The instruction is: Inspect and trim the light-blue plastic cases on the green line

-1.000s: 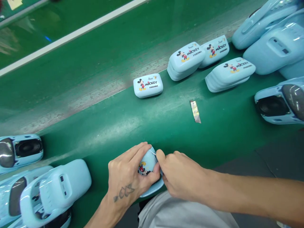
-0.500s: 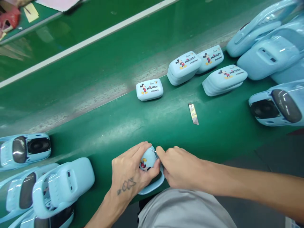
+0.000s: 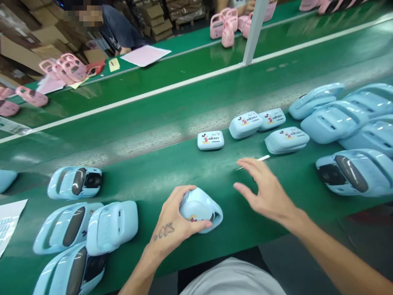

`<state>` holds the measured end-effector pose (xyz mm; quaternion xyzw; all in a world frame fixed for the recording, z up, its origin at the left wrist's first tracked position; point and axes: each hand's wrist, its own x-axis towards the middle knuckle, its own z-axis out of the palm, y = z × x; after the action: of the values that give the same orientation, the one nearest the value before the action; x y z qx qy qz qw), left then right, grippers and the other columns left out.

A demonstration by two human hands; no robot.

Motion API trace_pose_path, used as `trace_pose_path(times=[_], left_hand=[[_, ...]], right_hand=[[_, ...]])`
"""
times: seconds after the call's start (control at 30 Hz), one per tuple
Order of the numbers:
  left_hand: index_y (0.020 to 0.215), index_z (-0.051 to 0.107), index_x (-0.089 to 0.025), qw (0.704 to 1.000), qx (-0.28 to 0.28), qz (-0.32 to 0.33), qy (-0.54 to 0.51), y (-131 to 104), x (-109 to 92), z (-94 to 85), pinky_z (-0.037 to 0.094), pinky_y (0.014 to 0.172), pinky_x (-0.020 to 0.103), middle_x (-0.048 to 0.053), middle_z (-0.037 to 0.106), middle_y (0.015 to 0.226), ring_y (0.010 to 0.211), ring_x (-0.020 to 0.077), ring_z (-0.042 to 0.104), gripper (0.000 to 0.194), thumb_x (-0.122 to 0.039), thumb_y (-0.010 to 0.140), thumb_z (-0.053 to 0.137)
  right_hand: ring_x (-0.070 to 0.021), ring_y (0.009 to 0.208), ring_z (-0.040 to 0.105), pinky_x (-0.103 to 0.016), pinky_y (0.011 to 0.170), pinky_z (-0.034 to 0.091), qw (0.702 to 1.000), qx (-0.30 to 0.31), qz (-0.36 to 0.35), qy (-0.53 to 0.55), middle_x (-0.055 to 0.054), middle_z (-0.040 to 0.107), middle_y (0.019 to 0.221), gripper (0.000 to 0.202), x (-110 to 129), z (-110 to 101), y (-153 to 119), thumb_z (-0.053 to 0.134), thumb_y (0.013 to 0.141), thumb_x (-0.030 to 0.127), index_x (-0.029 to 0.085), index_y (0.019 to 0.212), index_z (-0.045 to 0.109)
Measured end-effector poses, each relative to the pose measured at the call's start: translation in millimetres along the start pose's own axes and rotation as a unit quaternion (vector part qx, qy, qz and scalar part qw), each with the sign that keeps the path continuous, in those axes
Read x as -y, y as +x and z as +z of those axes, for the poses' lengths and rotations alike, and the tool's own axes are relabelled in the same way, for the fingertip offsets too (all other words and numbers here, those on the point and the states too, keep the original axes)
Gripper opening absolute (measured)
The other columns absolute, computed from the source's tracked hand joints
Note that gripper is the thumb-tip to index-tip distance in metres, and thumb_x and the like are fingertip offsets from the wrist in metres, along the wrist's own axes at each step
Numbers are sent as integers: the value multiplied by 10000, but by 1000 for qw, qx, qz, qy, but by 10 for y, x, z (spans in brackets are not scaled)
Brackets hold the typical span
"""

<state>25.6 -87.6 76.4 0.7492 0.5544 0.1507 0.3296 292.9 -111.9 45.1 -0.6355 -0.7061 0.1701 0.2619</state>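
My left hand (image 3: 179, 219) is wrapped round a light blue plastic housing (image 3: 204, 205) with a loop handle and a cartoon mouse print. It rests at the near edge of the green bench. The palm and fingers cover part of its left side. My right hand (image 3: 262, 188) is off the housing, to its right, with thumb and fingers apart and nothing visibly gripped. Just beyond those fingers is a thin tool with a white handle (image 3: 264, 157) and a narrow tip, partly hidden by them.
Printed blue covers (image 3: 211, 140) stand along the bench's back, some stacked. Blue housings lie at left (image 3: 112, 225) and right (image 3: 334, 121). Across the green divider are pink housings (image 3: 72, 67), paper (image 3: 145, 55) and a person in a dark shirt (image 3: 119, 28). A white post (image 3: 254, 32) rises there.
My right hand has come away from the housing, moved right and opened; the white-handled tool now shows beside it. My left hand still holds the housing, now turned. The view has tilted up.
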Motion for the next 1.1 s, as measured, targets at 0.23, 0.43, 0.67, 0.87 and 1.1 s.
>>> trace_pose_path(times=[0.23, 0.43, 0.67, 0.87, 1.1], left_hand=[[1349, 487, -234, 971, -147, 182, -48, 157, -6, 228, 529, 1020, 491, 153, 559, 1364, 1240, 332, 608, 723, -387, 731, 830], [1303, 546, -250, 993, -76, 62, -60, 138, 31, 188, 572, 929, 446, 76, 663, 1253, 1091, 293, 681, 730, -420, 667, 861], [1273, 562, -229, 988, -125, 73, -46, 99, -176, 229, 583, 841, 393, 68, 689, 1175, 1018, 269, 700, 619, -243, 683, 749], [1216, 588, -223, 984, -158, 62, -43, 140, -93, 238, 584, 844, 414, 69, 735, 1128, 974, 290, 724, 622, -272, 628, 787], [1177, 599, -211, 972, -178, -51, -142, 65, 147, 255, 590, 816, 426, 58, 735, 1052, 935, 281, 720, 657, -386, 591, 839]], right_hand=[[-322, 1392, 500, -512, 1156, 407, 959, 89, -54, 265, -165, 519, 1513, 909, 545, 277, 162, 855, 705, 363, 207, 1499, 440], [-293, 1187, 627, -450, 991, 522, 942, 72, -72, 319, -147, 630, 1336, 654, 479, 283, 257, 745, 775, 436, 173, 1341, 547], [-245, 1002, 699, -360, 914, 540, 966, -48, -51, 249, -131, 751, 1085, 370, 792, 400, 344, 519, 935, 468, 162, 1079, 669], [-190, 922, 715, -289, 891, 526, 981, -37, -4, 191, -76, 778, 974, 362, 907, 453, 458, 347, 982, 235, 189, 952, 704], [-219, 1104, 691, -341, 998, 500, 969, 40, -27, 244, -74, 762, 1171, 363, 954, 382, 569, 407, 1004, 330, 195, 1137, 718]])
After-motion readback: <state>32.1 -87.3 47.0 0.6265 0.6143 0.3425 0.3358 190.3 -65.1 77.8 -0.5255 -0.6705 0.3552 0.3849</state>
